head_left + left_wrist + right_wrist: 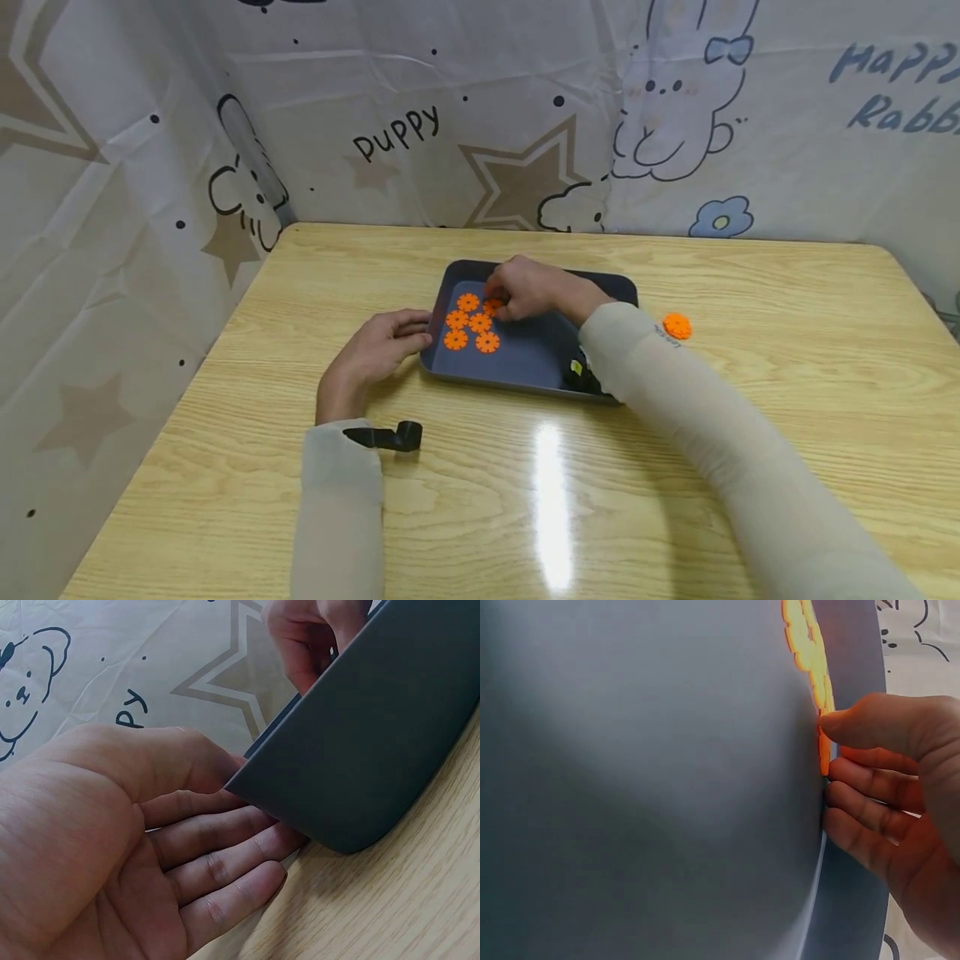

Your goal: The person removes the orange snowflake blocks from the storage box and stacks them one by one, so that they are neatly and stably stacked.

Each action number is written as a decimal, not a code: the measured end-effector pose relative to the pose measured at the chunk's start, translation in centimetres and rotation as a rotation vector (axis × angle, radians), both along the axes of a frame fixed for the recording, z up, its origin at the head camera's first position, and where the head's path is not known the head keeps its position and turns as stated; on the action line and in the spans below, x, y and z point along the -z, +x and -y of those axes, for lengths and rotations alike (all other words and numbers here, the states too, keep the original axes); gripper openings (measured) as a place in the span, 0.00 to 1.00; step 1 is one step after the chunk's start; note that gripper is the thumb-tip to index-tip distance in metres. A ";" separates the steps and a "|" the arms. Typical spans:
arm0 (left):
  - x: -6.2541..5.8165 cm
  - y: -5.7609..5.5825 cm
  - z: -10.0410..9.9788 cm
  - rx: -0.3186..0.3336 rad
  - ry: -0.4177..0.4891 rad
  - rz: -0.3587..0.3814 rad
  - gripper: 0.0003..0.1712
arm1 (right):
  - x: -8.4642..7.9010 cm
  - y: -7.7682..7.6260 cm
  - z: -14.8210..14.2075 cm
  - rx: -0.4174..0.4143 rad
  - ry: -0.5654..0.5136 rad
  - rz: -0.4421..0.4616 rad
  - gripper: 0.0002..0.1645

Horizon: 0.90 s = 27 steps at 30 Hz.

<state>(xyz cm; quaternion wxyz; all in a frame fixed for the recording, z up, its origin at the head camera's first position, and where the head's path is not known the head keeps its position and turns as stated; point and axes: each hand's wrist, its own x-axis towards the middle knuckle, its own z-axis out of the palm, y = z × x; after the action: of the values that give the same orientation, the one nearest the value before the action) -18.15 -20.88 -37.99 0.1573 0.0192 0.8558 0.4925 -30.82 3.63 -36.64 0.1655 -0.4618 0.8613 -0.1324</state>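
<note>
While the left hand [378, 348] steadies at the tray [525, 354], the right hand [528, 288] reaches over its far side and down inside it. Seen from the left wrist, the left palm is turned up beside the tray, its fingers extended and spread slightly apart, their tips meeting the outside of the tray's left end near the bottom; the thumb lies higher, reaching to the rim. This hand is loosely spread, pressing against the tray rather than curled round it. Its wrist bends toward the tray, and the left sleeve [341, 500] rises straight from the near side of the tray, a black strap mount [401, 436] at the cuff.

The right hand arches with the knuckles up, toward the left half of the tray's floor. Its thumb and index finger close on the edge of an orange disc [492, 307] just inside the tray's far wall, the other fingers bent in a row alongside. The right sleeve [720, 433] slants in from the near right and crosses the tray's right end; a dark gadget [581, 372] with a yellow-green mark shows by its cuff.

Five more orange discs [480, 323] lie flat within the tray, near its left end. Some more stacked discs [677, 326] rest on the table [465, 500], just right of the tray.
</note>
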 end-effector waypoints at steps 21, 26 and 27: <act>0.0 0.0 0.1 0.016 -0.002 -0.025 0.24 | -0.1 0.2 0.1 0.056 0.077 0.011 0.19; 0.1 0.0 0.2 0.015 -0.002 -0.018 0.24 | 0.0 0.3 0.2 0.069 0.071 0.012 0.17; 0.1 0.0 0.2 0.014 0.000 -0.017 0.24 | 0.1 0.3 0.2 0.072 0.070 0.011 0.17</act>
<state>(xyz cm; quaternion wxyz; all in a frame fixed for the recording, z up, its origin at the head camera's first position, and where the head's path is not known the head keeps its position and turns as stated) -18.10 -21.06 -38.06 0.1536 0.0292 0.8569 0.4911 -30.49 3.47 -36.72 0.1817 -0.4236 0.8805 -0.1105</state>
